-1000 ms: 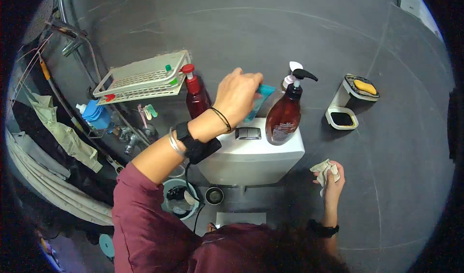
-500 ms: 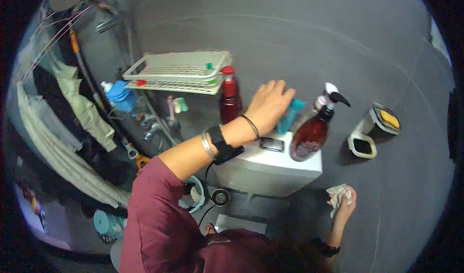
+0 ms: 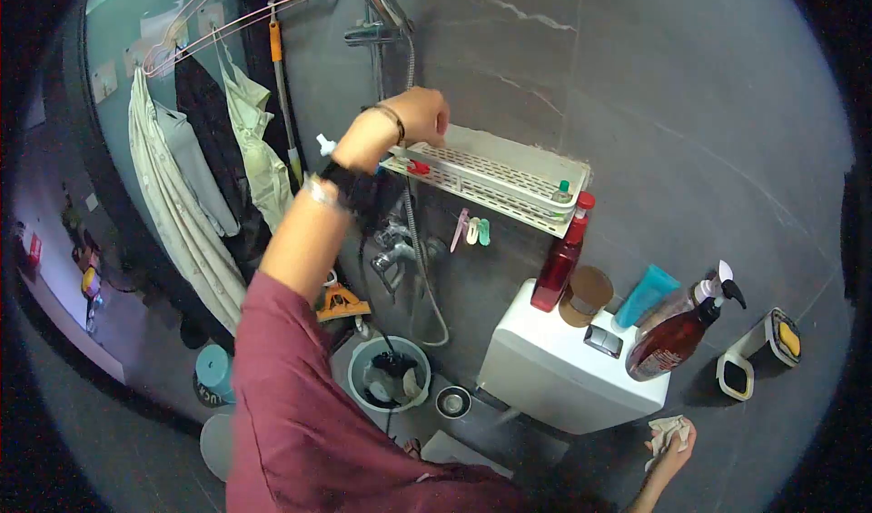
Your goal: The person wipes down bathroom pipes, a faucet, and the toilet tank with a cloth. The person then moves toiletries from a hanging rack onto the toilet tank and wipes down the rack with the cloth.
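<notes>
My left hand (image 3: 420, 116) is over the left end of the white wall rack (image 3: 490, 181), fingers curled downward; what they hold, if anything, is hidden. A small red item (image 3: 418, 167) lies in the rack just below it. At the lower right, my right hand (image 3: 677, 454) grips a crumpled whitish cloth (image 3: 668, 433), away from any surface. On the white toilet tank (image 3: 545, 381) stand a red bottle (image 3: 559, 268), a brown round-lidded jar (image 3: 587, 295), a blue tube (image 3: 647, 295) and a dark red pump bottle (image 3: 674, 342).
A small green-capped bottle (image 3: 561, 191) sits at the rack's right end, with clothes pegs (image 3: 472, 231) hanging beneath. Below are a tap (image 3: 392, 245), a shower hose (image 3: 422, 286) and a bucket (image 3: 352, 377). Clothes (image 3: 250, 118) hang at left. A wall holder (image 3: 770, 345) carries a yellow sponge (image 3: 788, 338).
My left hand has moved from behind the tank items to the rack's left end, leaving the brown jar visible. The view has turned left. My right hand still holds the cloth.
</notes>
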A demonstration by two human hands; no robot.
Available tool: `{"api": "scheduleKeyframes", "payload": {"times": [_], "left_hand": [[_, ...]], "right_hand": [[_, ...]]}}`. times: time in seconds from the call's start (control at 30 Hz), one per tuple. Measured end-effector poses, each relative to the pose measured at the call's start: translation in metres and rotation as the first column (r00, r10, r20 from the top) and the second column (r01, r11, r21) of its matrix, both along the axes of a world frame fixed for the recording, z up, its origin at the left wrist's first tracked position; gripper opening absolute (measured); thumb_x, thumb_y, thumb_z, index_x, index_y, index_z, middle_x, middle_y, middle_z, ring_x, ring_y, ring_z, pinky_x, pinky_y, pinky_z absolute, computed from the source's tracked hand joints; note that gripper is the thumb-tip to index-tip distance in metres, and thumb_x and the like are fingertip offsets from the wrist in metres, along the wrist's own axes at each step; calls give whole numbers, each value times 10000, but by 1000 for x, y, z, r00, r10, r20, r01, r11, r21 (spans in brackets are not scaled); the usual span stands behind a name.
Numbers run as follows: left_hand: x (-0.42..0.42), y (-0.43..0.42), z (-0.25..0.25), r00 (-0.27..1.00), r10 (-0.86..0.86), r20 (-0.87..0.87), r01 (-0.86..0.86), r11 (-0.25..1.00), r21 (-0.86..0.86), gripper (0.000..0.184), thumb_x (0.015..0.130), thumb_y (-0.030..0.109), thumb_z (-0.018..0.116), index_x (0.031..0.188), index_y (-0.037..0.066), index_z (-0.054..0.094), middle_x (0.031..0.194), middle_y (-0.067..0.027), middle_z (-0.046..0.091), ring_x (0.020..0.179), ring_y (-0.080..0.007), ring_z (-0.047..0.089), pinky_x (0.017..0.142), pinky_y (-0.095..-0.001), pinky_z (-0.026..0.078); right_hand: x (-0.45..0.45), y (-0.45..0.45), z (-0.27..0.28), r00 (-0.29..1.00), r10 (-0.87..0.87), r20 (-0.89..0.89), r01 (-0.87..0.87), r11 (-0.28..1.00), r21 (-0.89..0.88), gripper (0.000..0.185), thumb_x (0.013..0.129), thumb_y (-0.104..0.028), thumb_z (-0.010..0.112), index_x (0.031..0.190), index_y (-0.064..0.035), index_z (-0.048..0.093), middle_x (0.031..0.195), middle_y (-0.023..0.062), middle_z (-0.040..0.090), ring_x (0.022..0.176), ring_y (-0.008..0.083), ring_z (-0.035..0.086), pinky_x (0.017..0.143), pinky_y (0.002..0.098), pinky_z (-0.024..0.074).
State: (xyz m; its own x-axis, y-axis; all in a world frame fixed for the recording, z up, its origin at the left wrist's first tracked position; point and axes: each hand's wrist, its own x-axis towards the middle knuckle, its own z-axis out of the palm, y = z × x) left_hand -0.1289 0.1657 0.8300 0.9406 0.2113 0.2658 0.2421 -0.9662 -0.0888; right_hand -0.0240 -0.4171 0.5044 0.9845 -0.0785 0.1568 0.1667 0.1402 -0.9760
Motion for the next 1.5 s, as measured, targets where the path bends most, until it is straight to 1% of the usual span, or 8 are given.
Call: {"api": "scheduleKeyframes", "payload": {"times": [0.2,0.33,0.6,0.77,0.9,1.07,1.2,1.5], "left_hand": [[38,36,10,761,282,-584,-473,858,-201,498,669,401,783,952,10,662,876,-124,677,770,-234,643,681,-382,512],[57,54,-7,693,171,-700,-335,937,-103,405,675,340,773,910,29,661,794,-62,653,673,-217,585,616,-385,475],[50,35,-6,744,104,-660,-297,936,-187,235,665,163,735,869,56,688,773,-51,666,656,-162,602,557,-345,499],[57,-2,-4,965,-166,-204,83,928,-364,194,711,43,662,892,-26,655,749,-74,660,626,-135,628,572,-263,513],[47,-72,-13,886,-359,295,464,713,-526,189,728,29,665,906,-27,638,739,-88,652,680,-148,650,629,-270,518],[44,-124,-27,709,-471,525,614,778,-132,160,810,50,630,949,-21,594,849,-121,627,793,-169,628,696,-277,508],[58,-109,-44,735,-456,503,545,837,-37,176,846,112,522,952,-13,587,872,-173,586,780,-332,578,712,-405,462],[75,-101,-40,858,-511,45,496,805,-325,278,859,255,597,938,-12,600,678,-74,560,651,-120,484,593,-310,415]], "right_hand": [[-4,22,2,1000,7,27,-7,1000,19,290,893,-90,438,1181,-55,444,945,151,589,668,198,630,453,270,536],[-16,21,2,998,-30,49,29,999,24,287,886,-78,440,1171,-49,448,937,149,590,667,194,634,452,275,547],[-27,2,-3,994,-108,30,106,992,67,284,878,-73,428,1160,-49,456,919,154,588,663,217,640,463,295,553],[-34,4,4,994,-95,45,94,995,29,272,881,-82,432,1149,-45,460,915,148,586,659,215,641,465,295,552],[-37,12,9,997,-59,41,58,998,31,269,876,-70,436,1143,-36,455,909,146,585,664,214,641,484,302,557],[-35,26,24,998,0,70,-3,999,47,256,873,-36,427,1127,-25,452,927,155,586,668,218,638,495,312,564],[-31,29,23,997,48,57,-49,999,10,263,871,-106,454,1127,-45,450,936,138,587,683,216,645,501,308,561],[-36,21,22,1000,14,15,-15,998,54,255,873,-16,424,1123,-28,472,940,149,579,702,219,644,533,316,573]]}}
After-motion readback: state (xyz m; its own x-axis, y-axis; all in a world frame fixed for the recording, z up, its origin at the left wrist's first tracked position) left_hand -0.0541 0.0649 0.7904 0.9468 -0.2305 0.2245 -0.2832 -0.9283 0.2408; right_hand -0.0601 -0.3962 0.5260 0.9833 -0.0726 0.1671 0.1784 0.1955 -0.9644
